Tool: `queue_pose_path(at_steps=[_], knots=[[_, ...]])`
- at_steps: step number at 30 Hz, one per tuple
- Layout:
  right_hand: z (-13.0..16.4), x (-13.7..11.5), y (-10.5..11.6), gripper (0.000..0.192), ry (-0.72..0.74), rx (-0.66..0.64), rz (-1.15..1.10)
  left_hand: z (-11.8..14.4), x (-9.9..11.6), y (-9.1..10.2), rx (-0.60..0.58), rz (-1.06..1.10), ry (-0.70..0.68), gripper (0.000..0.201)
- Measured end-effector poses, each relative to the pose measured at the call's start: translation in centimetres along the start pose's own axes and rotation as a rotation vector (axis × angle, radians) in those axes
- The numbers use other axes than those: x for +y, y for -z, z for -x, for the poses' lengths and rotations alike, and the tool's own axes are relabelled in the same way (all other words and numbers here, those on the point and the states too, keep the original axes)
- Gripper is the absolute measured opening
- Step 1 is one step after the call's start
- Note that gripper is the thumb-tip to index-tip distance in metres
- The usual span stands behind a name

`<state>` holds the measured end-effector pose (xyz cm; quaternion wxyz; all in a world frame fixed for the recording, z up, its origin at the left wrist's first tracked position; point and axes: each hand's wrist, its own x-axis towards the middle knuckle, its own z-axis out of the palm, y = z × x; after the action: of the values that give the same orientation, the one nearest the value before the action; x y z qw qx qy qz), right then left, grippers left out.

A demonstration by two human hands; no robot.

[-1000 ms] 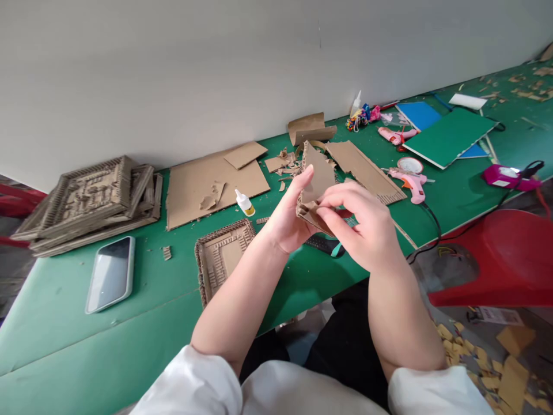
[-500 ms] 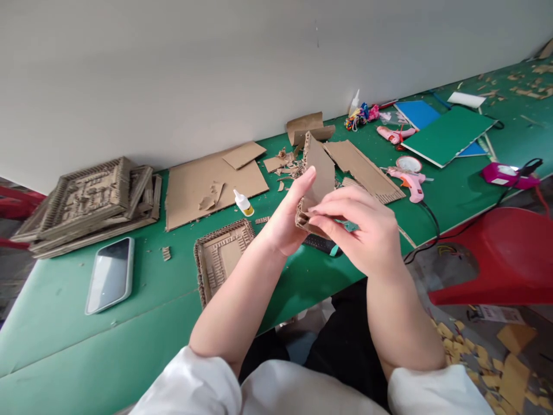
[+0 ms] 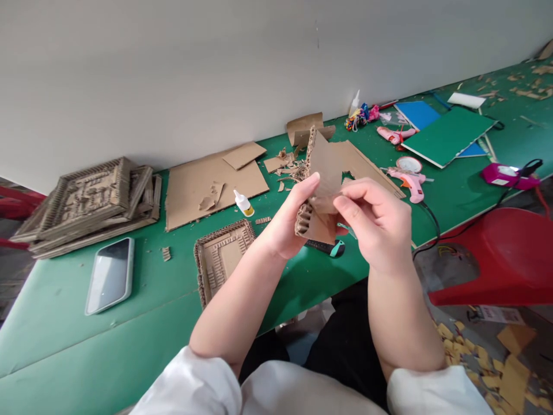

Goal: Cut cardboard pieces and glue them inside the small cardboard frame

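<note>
A piece of corrugated cardboard [image 3: 325, 158] is held up over the table, its ridged edge facing left. My left hand [image 3: 288, 227] is closed round its left side, thumb on the face. My right hand [image 3: 375, 222] pinches a strip of the brown paper layer [image 3: 325, 203] at the lower part of the piece, partly lifted from it. Bare flutes show at the lower left edge. Below the cardboard lies a black and teal-handled tool [image 3: 336, 248], partly hidden. A shallow cardboard tray [image 3: 203, 271] stands left of my forearm.
A glue bottle [image 3: 243, 203], flat cardboard sheets [image 3: 185, 196] and torn scraps lie behind my hands. Stacked cardboard frames [image 3: 86, 202] and a phone [image 3: 110, 275] are at left. Pink glue guns [image 3: 413, 185], a green board [image 3: 451, 135] and a red stool [image 3: 496, 259] are at right.
My right hand has moved right, drawing the paper layer away from the cardboard. The piece has turned a little, showing more of its lower face and flutes.
</note>
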<state>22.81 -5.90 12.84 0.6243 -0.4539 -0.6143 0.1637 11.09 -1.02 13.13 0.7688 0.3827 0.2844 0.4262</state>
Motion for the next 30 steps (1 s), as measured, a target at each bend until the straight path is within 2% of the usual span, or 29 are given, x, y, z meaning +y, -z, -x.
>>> queue_pose_path(at_steps=[13,20,23,26,30], knots=[[0.2,1.5,-0.2,0.013,-0.148,0.068,-0.155,-0.1,-0.4,0.3,-0.139,0.031,0.042,0.033],[-0.2,2.4,0.2,0.013,-0.105,0.120,-0.123,-0.3,-0.3,0.4,-0.359,-0.012,0.157,0.047],[-0.4,2.8,0.7,0.013,-0.088,0.159,-0.138,-0.6,-0.5,0.8,-0.437,-0.025,0.175,0.053],[-0.7,3.0,1.2,0.015,-0.142,0.208,-0.179,-0.9,-0.7,1.2,-0.499,-0.026,0.179,0.060],[-1.4,3.4,2.4,0.016,-0.192,0.357,-0.227,-1.0,-0.4,1.3,-0.556,-0.038,0.173,0.063]])
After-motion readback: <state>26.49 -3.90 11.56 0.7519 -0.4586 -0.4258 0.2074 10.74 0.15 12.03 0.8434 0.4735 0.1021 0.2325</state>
